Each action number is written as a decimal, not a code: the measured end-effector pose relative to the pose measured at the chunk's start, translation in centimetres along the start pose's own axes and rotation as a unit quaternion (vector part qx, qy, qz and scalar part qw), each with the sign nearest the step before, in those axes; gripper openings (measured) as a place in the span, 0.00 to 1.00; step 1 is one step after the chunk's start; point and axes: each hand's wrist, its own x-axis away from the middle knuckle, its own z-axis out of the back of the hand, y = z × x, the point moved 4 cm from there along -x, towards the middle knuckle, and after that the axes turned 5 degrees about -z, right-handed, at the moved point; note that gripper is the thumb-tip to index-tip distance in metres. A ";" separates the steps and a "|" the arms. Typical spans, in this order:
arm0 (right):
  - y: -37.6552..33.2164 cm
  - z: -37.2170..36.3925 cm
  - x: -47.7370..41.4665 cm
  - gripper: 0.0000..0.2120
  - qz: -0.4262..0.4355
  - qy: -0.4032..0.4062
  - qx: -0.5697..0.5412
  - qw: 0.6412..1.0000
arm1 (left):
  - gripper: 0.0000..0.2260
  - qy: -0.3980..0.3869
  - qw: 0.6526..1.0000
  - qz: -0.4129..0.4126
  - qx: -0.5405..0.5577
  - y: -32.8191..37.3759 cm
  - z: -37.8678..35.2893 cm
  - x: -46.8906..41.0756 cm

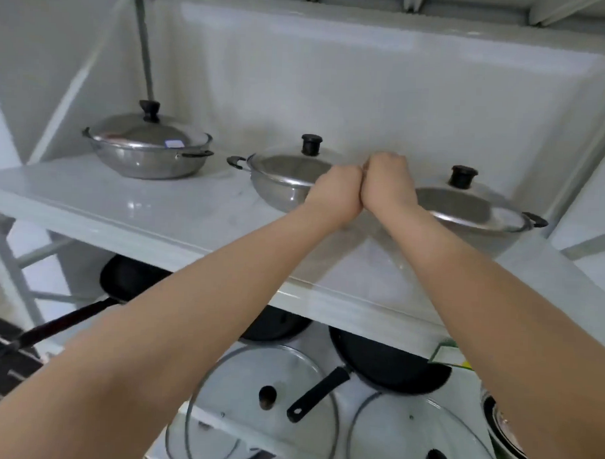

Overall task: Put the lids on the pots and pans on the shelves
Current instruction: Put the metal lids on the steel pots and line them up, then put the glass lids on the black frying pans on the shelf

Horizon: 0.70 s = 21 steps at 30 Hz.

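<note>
With both arms stretched over the upper shelf point(89, 194), left hand point(336, 192) and right hand point(386, 184) are clenched fists, touching, grasping nothing. Three lidded pots: left pot point(147, 155), middle pot point(282, 184), right pot point(473, 214). Glass lids point(241, 381) lie below.

Three steel pots point(147, 155) point(282, 180) point(473, 214) sit lidded in a row on the upper shelf point(130, 209), while two glass lids point(254, 392) point(420, 439) lie flat below beside black pans point(385, 366).
</note>
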 end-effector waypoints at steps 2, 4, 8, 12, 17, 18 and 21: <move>-2.3 -1.3 1.1 0.14 0.027 -0.006 -0.024 0.999 | 0.11 0.016 1.000 0.014 -0.008 -2.2 0.5 1.9; -4.6 -2.5 2.1 0.15 0.051 -0.018 -0.036 0.998 | 0.13 0.008 0.999 0.025 -0.026 -4.1 1.1 3.5; -8.0 -3.6 5.2 0.17 0.059 -0.016 -0.069 0.996 | 0.14 -0.018 0.999 0.035 -0.034 -6.6 2.1 7.0; -12.4 -4.6 8.9 0.14 0.067 -0.043 -0.115 0.990 | 0.13 -0.023 0.997 0.049 -0.048 -9.9 3.6 11.4; -18.9 -5.5 13.5 0.13 0.062 -0.029 -0.141 0.988 | 0.10 0.015 0.998 0.040 -0.047 -15.1 5.5 16.8; -20.2 -5.7 14.7 0.12 0.066 -0.024 -0.149 0.986 | 0.10 0.025 0.998 0.028 -0.057 -16.3 5.7 17.8; -24.4 -5.7 18.0 0.11 0.074 0.002 -0.183 0.980 | 0.07 0.064 0.992 -0.020 -0.111 -19.9 6.5 21.1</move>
